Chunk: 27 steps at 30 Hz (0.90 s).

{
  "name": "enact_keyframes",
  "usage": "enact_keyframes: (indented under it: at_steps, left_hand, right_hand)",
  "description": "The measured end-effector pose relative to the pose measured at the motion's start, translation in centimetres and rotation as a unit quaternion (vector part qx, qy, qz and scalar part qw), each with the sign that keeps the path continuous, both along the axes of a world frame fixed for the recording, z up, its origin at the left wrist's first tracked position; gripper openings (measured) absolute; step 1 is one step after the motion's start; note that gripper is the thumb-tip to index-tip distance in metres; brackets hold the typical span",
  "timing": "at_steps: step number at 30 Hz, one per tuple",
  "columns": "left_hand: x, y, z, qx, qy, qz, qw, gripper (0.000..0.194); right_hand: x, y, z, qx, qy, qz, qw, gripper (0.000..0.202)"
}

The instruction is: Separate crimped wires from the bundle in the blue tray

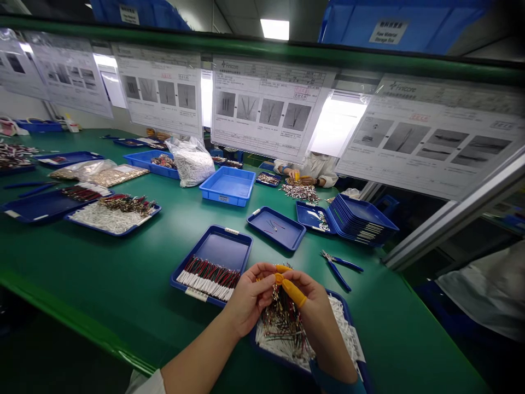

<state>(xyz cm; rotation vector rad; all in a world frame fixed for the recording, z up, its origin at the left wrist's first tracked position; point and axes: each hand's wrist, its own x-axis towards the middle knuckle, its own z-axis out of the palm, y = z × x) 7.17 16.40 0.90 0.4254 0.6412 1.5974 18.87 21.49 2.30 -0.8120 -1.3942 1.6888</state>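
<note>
My left hand (252,298) and my right hand (309,301) meet over a blue tray (359,350) heaped with white pieces and dark, red and metallic wires (283,323). Yellow finger covers (294,293) show on my fingers. Thumb and fingers of each hand are pinched together around a small yellow ring-like piece (279,278), which looks like a rolled finger cover. Whether a wire is also between the fingertips is too small to tell. Left of my hands lies a blue tray (227,246) with a row of red, green and black wires with white ends (209,279).
Blue-handled pliers (340,268) lie at the right. Beyond are a shallow tray (276,227) with a few wires, stacked trays (361,216), a light blue bin (227,186) and a bag (191,161). Another person's hands (301,178) work across the table. Sheets (268,104) hang overhead.
</note>
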Motion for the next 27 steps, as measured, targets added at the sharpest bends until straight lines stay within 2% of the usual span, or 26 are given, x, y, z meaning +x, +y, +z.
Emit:
enact_keyframes:
  at_steps: [4, 13, 20, 23, 27]
  left_hand:
    - [0.0, -0.2, 0.1, 0.026, -0.001, -0.011, 1.0, 0.024]
    - [0.0, -0.2, -0.1, 0.024, 0.002, -0.007, 1.0, 0.021]
    - [-0.2, -0.2, -0.1, 0.039, -0.031, -0.044, 0.998, 0.026]
    - [-0.2, -0.3, 0.1, 0.02, -0.022, -0.025, 0.999, 0.026]
    - [-0.3, -0.1, 0.0, -0.001, -0.02, 0.008, 1.0, 0.032]
  right_hand:
    - [0.0, -0.1, 0.1, -0.002, 0.001, -0.002, 1.0, 0.026]
    - [-0.1, -0.1, 0.1, 0.015, 0.001, -0.001, 1.0, 0.023]
    - [-0.3, -0.2, -0.2, 0.034, 0.002, -0.002, 0.999, 0.023]
    - [-0.4, -0.3, -0.6, 0.078, -0.012, -0.013, 0.997, 0.019]
    - [-0.5, -0.3, -1.2, 0.221, -0.11, -0.042, 0.968, 0.024]
